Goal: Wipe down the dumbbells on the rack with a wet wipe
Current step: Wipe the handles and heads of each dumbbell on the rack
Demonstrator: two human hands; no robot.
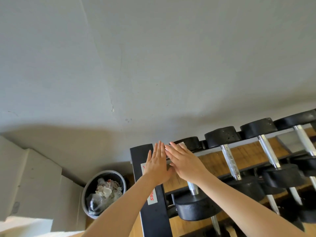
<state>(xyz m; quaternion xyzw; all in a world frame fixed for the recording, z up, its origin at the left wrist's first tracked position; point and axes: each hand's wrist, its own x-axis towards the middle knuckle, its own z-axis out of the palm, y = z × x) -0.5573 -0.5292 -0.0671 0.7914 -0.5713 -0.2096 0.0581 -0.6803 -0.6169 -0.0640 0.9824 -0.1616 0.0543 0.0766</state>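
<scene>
Black dumbbells with chrome handles lie in rows on a black rack (154, 218) at the lower right. One dumbbell (229, 158) lies just right of my hands, and another (193, 202) sits lower, below my right wrist. My left hand (158, 164) and my right hand (185, 161) are side by side over the rack's left end, both flat with straight fingers. A small white patch, seemingly the wet wipe (181, 143), peeks out past my right fingertips. The rest of it is hidden under my hands.
A grey wall fills the upper view behind the rack. A round waste bin (89, 189) with crumpled wipes and plastic stands on the floor left of the rack. Pale boxes (34, 177) sit at the far left. A wooden floor shows between the rack's rails.
</scene>
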